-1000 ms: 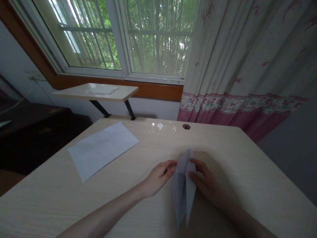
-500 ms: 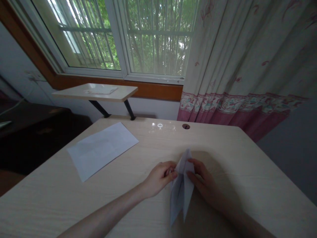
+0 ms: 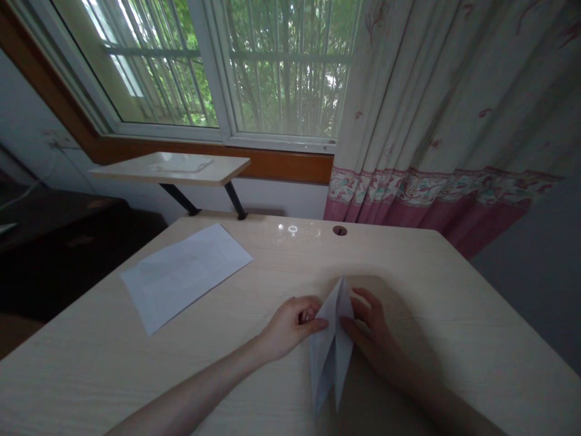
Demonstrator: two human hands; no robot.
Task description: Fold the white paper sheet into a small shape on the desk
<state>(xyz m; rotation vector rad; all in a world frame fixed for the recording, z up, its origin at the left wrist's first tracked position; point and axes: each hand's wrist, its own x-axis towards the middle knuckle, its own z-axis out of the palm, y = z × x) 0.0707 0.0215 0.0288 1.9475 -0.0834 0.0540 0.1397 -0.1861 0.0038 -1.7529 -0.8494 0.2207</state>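
A folded white paper (image 3: 327,351) stands up off the pale wooden desk, its pointed tip away from me and two long points toward me. My left hand (image 3: 290,327) pinches its left side, thumb on the near face and fingers curled behind. On the right side, my right hand (image 3: 373,330) grips the paper, with the thumb on the face and the fingertips partly hidden behind the edge. A dark gap runs down the middle between the two lower points.
A flat white sheet (image 3: 188,275) lies on the desk (image 3: 254,387) at left. Behind it, a small raised shelf (image 3: 218,172) on black legs holds a white item. A round cable hole (image 3: 340,231) is near the back edge, by the curtain (image 3: 408,188).
The folded paper has turned slightly, so more of its left face shows. My right fingers have shifted from the front of its upper edge to behind it.
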